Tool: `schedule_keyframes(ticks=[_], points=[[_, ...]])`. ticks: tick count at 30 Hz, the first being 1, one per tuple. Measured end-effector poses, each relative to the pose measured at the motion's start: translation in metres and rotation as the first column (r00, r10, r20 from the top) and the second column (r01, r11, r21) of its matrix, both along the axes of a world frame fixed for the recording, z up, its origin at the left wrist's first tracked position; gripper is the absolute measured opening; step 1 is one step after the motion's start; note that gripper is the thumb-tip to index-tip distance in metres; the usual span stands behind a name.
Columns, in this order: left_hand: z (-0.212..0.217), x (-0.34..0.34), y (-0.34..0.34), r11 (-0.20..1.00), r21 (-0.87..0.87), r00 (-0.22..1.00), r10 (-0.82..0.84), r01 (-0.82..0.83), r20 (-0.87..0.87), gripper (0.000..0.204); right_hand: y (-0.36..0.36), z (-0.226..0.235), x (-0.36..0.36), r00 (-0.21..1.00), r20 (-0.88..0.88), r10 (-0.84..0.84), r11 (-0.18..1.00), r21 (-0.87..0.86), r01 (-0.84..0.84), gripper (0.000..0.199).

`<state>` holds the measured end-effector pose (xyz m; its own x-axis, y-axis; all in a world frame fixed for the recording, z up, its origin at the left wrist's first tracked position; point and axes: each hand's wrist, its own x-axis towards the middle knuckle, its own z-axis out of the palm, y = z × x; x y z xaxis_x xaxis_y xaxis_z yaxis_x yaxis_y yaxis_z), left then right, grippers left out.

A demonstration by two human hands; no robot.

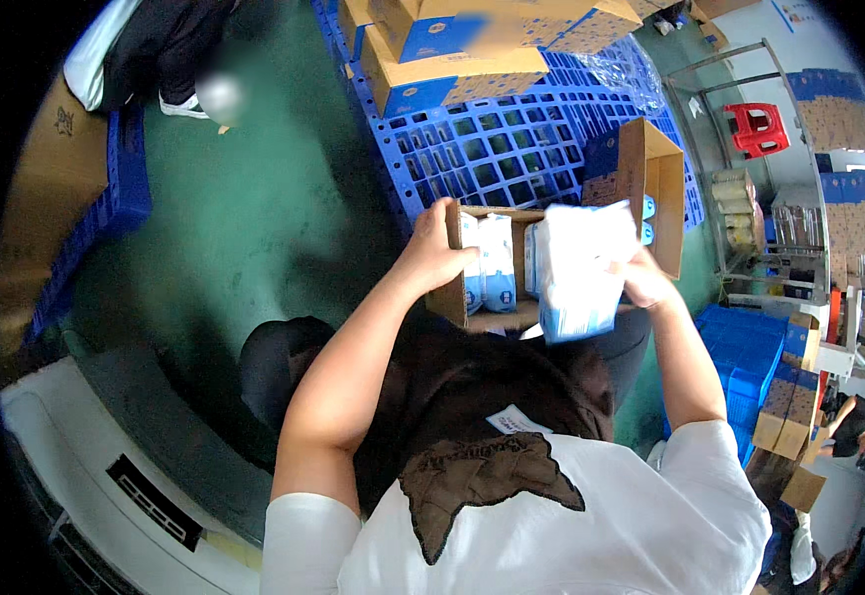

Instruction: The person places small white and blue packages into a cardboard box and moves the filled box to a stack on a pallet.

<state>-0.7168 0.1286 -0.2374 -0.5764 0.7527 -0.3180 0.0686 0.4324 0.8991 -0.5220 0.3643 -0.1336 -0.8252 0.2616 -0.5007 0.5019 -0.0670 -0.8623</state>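
An open cardboard box [449, 297] sits at my lap, with several white and blue soft packs [498, 263] standing inside it. My left hand [437, 250] grips the box's left wall, its thumb over the rim. Over the right part of the box, my right hand [642, 280] holds a white and blue pack [581, 268], blurred at its upper edge. That pack hides part of the box's right side. Just beyond my right hand, a second open box [662, 164] stands on its side, with blue-tinted packs [647, 220] partly visible in it.
A blue plastic pallet [482, 159] lies ahead, stacked with cardboard boxes [452, 74] at its far end. Blue crates [740, 357] stand to the right. A red stool [757, 129] rests by a metal rack. Other people appear at far left [170, 55] and far right [852, 421].
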Motion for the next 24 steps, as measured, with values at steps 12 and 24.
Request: schedule_keyframes(ticks=[12,24], points=[[-0.024,0.003,0.003,0.995,0.09,0.999,0.04,-0.043,0.034,0.066,-0.035,-0.088,-0.054,0.808,0.587,-0.044,0.397,0.753,-0.525,0.082],[-0.009,0.007,0.0,0.986,0.119,0.99,0.107,-0.118,0.095,0.055,-0.01,-0.101,-0.029,0.654,0.673,0.345,0.355,0.551,-0.755,0.042]])
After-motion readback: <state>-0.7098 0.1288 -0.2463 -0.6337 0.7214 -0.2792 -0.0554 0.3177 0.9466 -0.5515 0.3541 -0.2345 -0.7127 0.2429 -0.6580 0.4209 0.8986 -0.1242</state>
